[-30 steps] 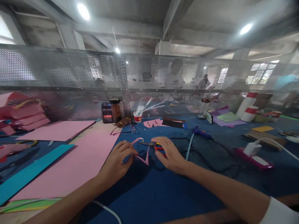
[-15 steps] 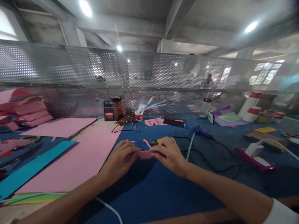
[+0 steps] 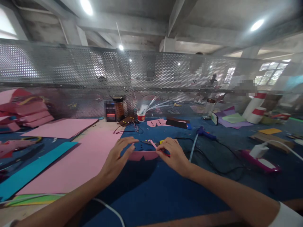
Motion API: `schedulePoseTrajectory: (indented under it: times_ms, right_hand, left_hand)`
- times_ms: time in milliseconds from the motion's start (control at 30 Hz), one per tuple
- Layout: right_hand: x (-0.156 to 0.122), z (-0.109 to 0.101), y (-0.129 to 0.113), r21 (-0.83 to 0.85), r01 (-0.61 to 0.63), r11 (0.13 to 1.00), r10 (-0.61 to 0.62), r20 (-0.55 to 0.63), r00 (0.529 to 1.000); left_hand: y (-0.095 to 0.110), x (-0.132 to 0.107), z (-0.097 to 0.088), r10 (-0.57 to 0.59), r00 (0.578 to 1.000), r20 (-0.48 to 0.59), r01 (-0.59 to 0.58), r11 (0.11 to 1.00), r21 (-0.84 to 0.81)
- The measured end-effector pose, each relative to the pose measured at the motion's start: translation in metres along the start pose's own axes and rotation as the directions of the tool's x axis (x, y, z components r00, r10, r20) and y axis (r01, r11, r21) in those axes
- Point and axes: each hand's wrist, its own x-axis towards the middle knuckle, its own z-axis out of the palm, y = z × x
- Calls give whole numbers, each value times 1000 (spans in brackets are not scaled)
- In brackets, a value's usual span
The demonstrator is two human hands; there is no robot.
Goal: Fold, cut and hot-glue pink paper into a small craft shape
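Observation:
A small pink paper cut-out (image 3: 144,155) lies on the blue table cover (image 3: 151,192) between my hands. My left hand (image 3: 117,159) hovers at its left end with fingers spread and lifted, holding nothing. My right hand (image 3: 174,155) is curled at its right end, fingers pinched on the paper's edge. Red-handled scissors (image 3: 163,152) lie just under and behind that hand, with a thin pink strip (image 3: 153,144) sticking up beside them.
Large pink sheets (image 3: 78,157) and a teal strip (image 3: 30,171) lie at left. A blue glue gun (image 3: 204,133) with black cables sits to the right, a magenta tool (image 3: 260,159) further right. Jars, a cup of sticks (image 3: 141,117) and a perforated metal screen (image 3: 118,82) stand behind.
The pink piece was folded down flat onto the table. My left hand let go of it and opened, lifting its fingers; my right hand stayed pinched at the right end.

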Motion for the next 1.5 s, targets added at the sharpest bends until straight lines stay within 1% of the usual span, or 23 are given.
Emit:
schedulePoseTrajectory:
  times_ms: [67, 167, 300, 367, 433, 600, 700, 833, 967, 1067, 1233, 1367, 1500]
  right_hand:
    - [0, 0, 1, 3, -22, 1000, 22, -8, 1000]
    - [1, 0, 1, 3, -33, 999, 33, -9, 999]
    - [1, -1, 1, -13, -27, 1000, 27, 2, 1000]
    - [1, -2, 1, -21, -15, 1000, 15, 24, 1000]
    - [1, -3, 0, -29, -7, 1000, 9, 44, 999]
    - [0, -4, -1, -29, -7, 1000, 10, 99, 995]
    - [2, -4, 1, -20, -37, 999, 39, 108, 993]
    - [6, -4, 14, -52, -118, 992, 120, 54, 991]
    - [10, -4, 30, -77, -164, 983, 168, 49, 985]
    - [11, -3, 32, -24, -209, 978, 210, 95, 973]
    - [8, -2, 20, 99, -302, 948, 279, 195, 940]
    - [7, -5, 15, 160, -385, 909, 339, 251, 907]
    - [8, -6, 14, 227, -452, 863, 384, 288, 877]
  left_hand:
    - [-1, 2, -2, -60, 998, -13, 59, 997, -46]
    - [-2, 6, -3, -141, 990, 2, 141, 984, -108]
    - [-4, 8, -2, -267, 962, 62, 273, 948, -164]
    - [-5, 7, 0, -289, 953, 94, 302, 935, -184]
    - [-7, 7, 2, -279, 954, 112, 296, 937, -186]
    - [-10, 3, 7, -213, 968, 130, 232, 961, -151]
    - [-9, 2, 7, -190, 973, 128, 208, 968, -142]
    - [-7, 1, 6, -174, 977, 122, 190, 973, -134]
    - [-4, 1, 6, -156, 977, 146, 175, 977, -124]
    - [-5, 1, 7, -164, 976, 143, 182, 976, -122]
    - [-8, 0, 9, -191, 971, 141, 208, 972, -112]
    - [-8, -1, 11, -189, 972, 137, 207, 970, -128]
    - [-8, -1, 12, -203, 974, 106, 214, 970, -117]
